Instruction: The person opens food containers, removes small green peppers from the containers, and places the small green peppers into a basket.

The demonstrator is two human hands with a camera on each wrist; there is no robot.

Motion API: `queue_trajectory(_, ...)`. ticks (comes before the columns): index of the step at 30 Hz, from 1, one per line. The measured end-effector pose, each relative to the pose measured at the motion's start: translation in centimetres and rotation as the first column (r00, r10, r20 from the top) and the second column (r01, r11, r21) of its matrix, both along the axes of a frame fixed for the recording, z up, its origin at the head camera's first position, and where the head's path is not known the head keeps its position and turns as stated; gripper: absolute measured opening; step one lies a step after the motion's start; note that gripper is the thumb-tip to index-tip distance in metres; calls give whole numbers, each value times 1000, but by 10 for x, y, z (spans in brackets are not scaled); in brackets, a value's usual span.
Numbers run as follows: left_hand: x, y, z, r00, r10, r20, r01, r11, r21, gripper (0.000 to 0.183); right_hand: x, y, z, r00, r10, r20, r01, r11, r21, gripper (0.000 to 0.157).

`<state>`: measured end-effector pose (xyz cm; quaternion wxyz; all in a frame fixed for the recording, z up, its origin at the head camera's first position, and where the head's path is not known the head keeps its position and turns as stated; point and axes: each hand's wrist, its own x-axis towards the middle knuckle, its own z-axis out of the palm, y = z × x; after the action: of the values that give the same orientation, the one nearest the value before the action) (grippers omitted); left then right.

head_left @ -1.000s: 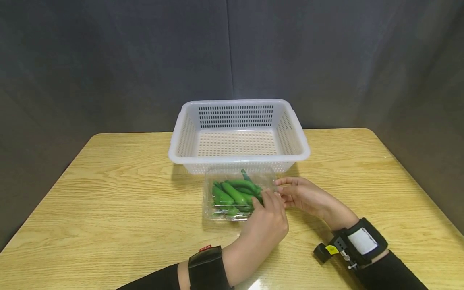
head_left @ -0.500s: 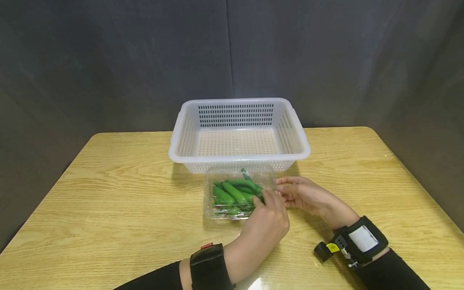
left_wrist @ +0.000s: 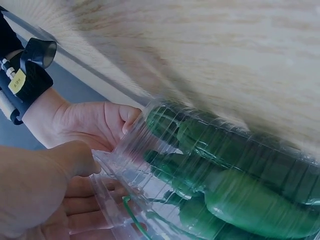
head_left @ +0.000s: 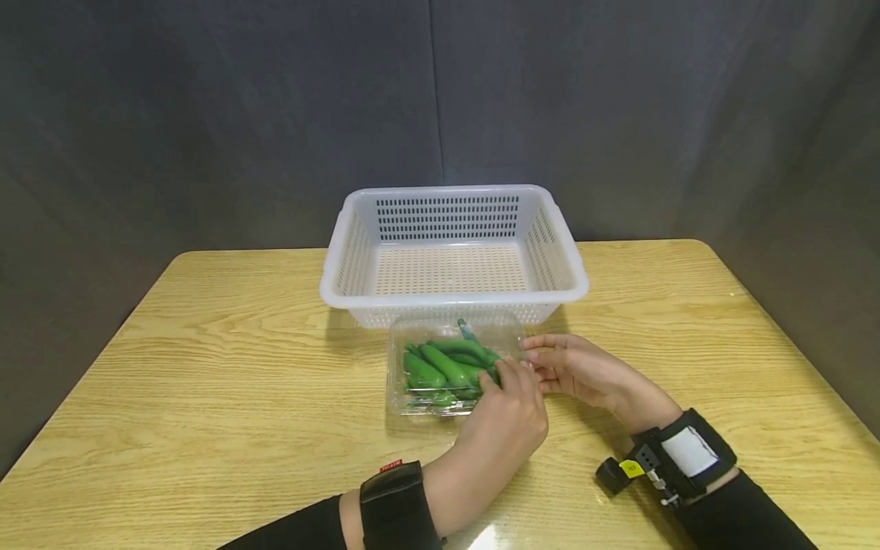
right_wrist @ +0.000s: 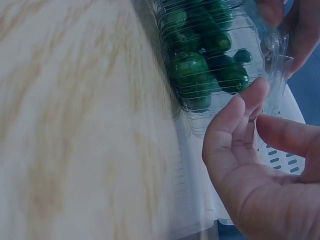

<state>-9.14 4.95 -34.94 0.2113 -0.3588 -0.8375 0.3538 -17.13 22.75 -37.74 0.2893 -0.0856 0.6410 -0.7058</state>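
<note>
A clear plastic clamshell box [head_left: 397, 393] full of green peppers [head_left: 447, 367] sits on the table in front of the basket. At its right end, my left hand [head_left: 507, 416] reaches across with curled fingers and pinches the rim; the left wrist view shows that thumb [left_wrist: 82, 157] on the plastic flap. My right hand [head_left: 584, 374] is at the same end, a little farther right. In the right wrist view its thumb and fingertips meet at the box's edge [right_wrist: 272, 95], pinching it. Some peppers are hidden behind my left hand.
A white perforated plastic basket [head_left: 454, 299] stands directly behind the box, with nothing in it. The wooden table [head_left: 206, 367] extends to both sides. A dark grey cloth partition [head_left: 440, 99] rises behind and along the sides.
</note>
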Motion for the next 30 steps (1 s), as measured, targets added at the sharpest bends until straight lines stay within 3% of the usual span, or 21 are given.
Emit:
queue_trajectory(15, -1, 1, -6, 1000, 1, -28, 1, 999, 45, 38, -2, 3, -3, 998, 48, -31, -50, 998, -44, 27)
queue_trajectory(21, 0, 2, -5, 1000, 24, -14, -23, 997, 78, 38, -1, 1, -1, 1000, 12, -9, -12, 1000, -20, 20)
queue_trajectory(30, 2, 2, -1, 999, 47, 14, -49, 975, 217, 42, -1, 3, 1, 1000, 11, -5, -11, 1000, -1, 17)
